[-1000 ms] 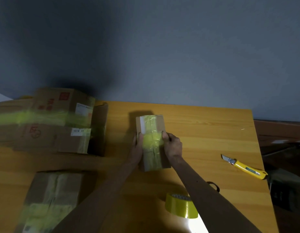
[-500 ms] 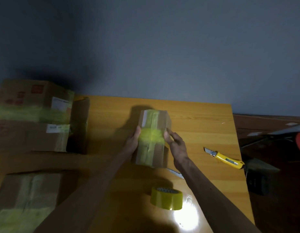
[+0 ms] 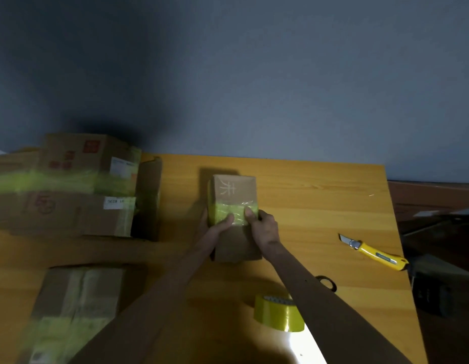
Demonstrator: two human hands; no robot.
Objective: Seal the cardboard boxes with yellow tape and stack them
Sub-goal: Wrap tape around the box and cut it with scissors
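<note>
1. Head view, far-left corner of the table (image 3: 320, 206): two taped cardboard boxes (image 3: 70, 185) sit one on the other. Yellow bands run round them, so they are probably finished and already stacked. Both are closed and their contents cannot be seen.
2. Near-left corner: another flat box (image 3: 75, 306) lies closed with pale and yellowish tape along its top. It is blurred, and whatever is inside is hidden.
3. Middle of the table: the small box (image 3: 234, 190) lies flat with a yellow tape band (image 3: 228, 212) across its top face. The left hand (image 3: 215, 227) grasps its left side and the right hand (image 3: 263, 227) its right side. Both thumbs press on the band, likely to smooth it and make it stick. The box is shut, so its contents cannot be told.
4. Near edge, under the right forearm: the tape roll (image 3: 279, 315) rests within easy reach for the next strip.
5. Right edge: a yellow utility knife (image 3: 372, 252) lies with its blade out, well clear of both hands, presumably parked there between cuts.
</note>
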